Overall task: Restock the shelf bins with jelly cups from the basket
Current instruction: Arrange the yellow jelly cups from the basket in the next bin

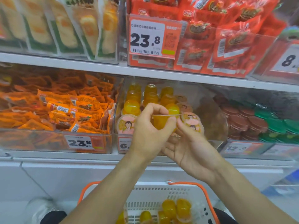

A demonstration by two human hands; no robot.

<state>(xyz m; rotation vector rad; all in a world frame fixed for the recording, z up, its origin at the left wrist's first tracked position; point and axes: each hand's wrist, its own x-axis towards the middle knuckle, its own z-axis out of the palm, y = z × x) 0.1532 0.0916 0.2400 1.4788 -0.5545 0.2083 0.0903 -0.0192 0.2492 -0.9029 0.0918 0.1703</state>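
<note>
Both hands are raised in front of the clear plastic shelf bin [210, 113] in the middle of the lower white shelf [64, 156]. The left hand [148, 135] pinches a yellow-orange jelly cup [161, 121] with curled fingers and thumb, the cup's thin rim level. The right hand [192, 147] is palm-up, its fingers curled around a second jelly cup with a pink cartoon lid [191, 122]; the two cups touch. Inside the bin, more yellow jelly cups [150, 94] stand in rows toward the back and left wall. At the bottom edge, a white plastic basket with orange rim [208, 196] holds further loose jelly cups [176, 209]. An adjacent bin on the left contains orange snack packets [64, 110].
</note>
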